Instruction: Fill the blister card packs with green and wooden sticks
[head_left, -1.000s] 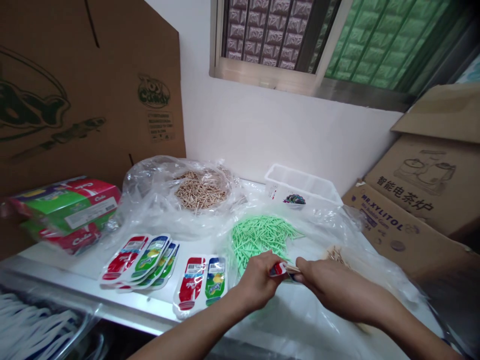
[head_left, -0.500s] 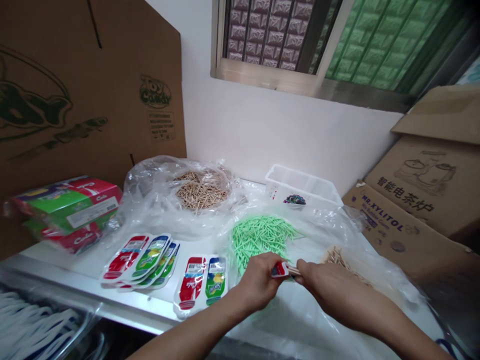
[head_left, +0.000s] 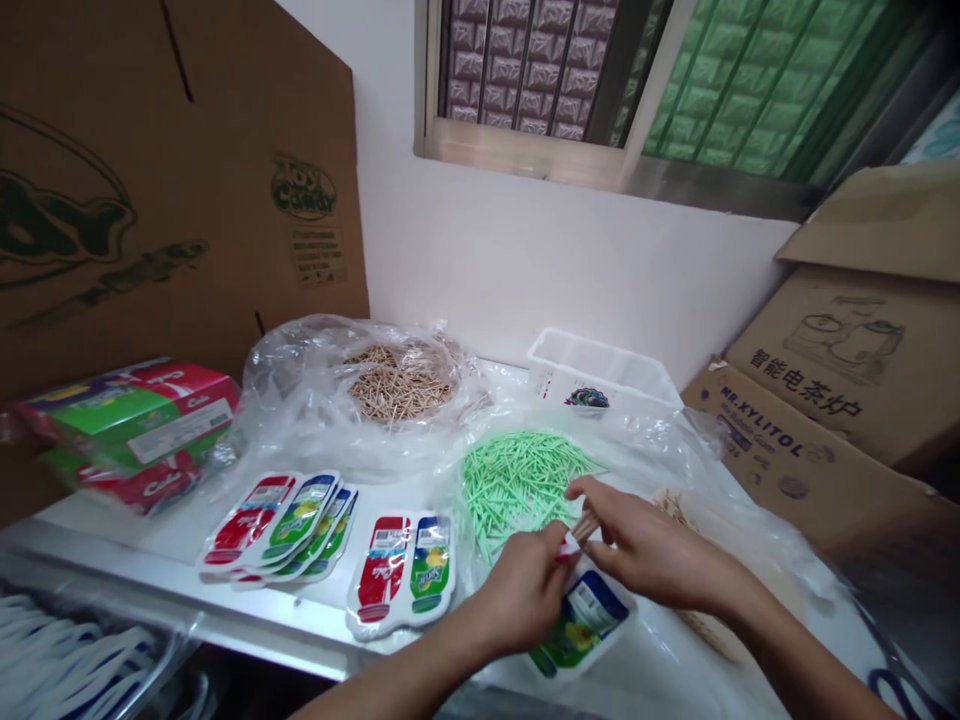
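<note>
My left hand [head_left: 529, 588] is closed on a twin-pouch candy packet [head_left: 589, 615]. Its green and blue lemon half hangs below the fingers, and a bit of the red half shows at the fingertips. Pinched in my right hand [head_left: 637, 545] are a few thin light-brown sticks [head_left: 585, 526], their lower ends at the red half's top edge. My fingers hide how far the sticks reach inside. Just behind both hands lies a heap of light-green sticks [head_left: 521, 480] on clear plastic. More brown sticks [head_left: 679, 508] lie partly behind my right hand.
A flat twin packet [head_left: 403, 575] and a fanned stack of packets [head_left: 277, 525] lie on the left. Behind are a clear bag of brown sticks [head_left: 405, 388] and a white plastic basket [head_left: 607, 370]. Display boxes [head_left: 150, 415] stand far left; cartons [head_left: 810, 370] crowd the right.
The packet has tilted so its green and blue half now shows below my left hand. My right hand has lifted slightly, with the sticks now angled more steeply at the packet.
</note>
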